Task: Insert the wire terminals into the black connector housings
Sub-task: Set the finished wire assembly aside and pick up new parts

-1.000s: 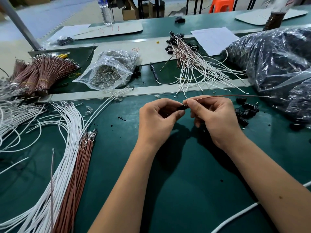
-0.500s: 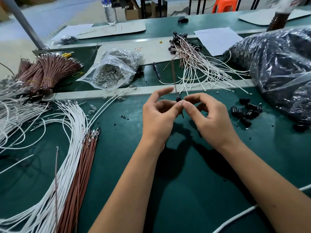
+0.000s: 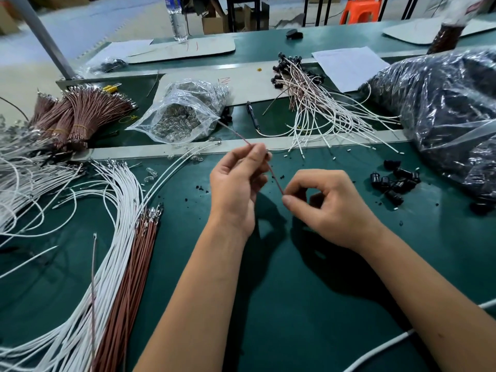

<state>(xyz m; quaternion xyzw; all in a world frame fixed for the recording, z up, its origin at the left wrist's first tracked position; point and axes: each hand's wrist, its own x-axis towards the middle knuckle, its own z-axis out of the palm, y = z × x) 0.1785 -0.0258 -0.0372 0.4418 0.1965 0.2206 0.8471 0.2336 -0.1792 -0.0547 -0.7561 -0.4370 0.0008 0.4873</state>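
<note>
hands: left hand (image 3: 237, 181) pinches a brown wire (image 3: 276, 181) near its upper part, right hand (image 3: 326, 202) pinches its lower end, other fingers curled | wire: slanted between both hands above the green counter (image 3: 308, 304) | black housings (image 3: 394, 179): loose heap just right of the right hand | white wires (image 3: 107, 216) and brown wires (image 3: 128, 285): at left

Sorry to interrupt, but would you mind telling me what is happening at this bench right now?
A person is assembling wire leads at a green bench. Both hands hold one brown wire: the left hand pinches it higher up, the right hand pinches its lower end. Whether a housing is on that end cannot be seen. Loose black connector housings lie to the right, white wires and brown wires to the left, and wired-up leads are piled at the back.
</note>
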